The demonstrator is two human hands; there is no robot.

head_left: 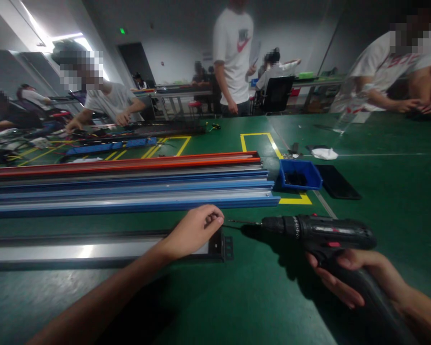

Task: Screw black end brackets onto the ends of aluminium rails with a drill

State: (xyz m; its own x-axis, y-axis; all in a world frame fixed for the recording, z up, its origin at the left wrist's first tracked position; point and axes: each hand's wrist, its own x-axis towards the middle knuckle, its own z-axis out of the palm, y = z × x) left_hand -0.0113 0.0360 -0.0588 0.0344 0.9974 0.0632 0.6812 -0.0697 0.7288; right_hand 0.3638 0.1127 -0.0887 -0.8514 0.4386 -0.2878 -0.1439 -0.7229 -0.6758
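Note:
My right hand (348, 278) grips the handle of a black cordless drill (316, 232) that lies level, its thin bit (239, 222) pointing left. My left hand (196, 230) is closed in a pinch at the tip of that bit, holding something too small to name. It rests on the right end of a long black and silver rail (93, 249) lying flat on the green floor mat. The rail's black end bracket (224, 247) sits just under my left fingers.
Long blue, silver and red rails (129, 184) lie stacked behind the near rail. A blue parts bin (300, 175) and a black flat pad (337, 184) sit at the right. Yellow floor lines (258, 136) mark the mat. Other people work at the left, back and right.

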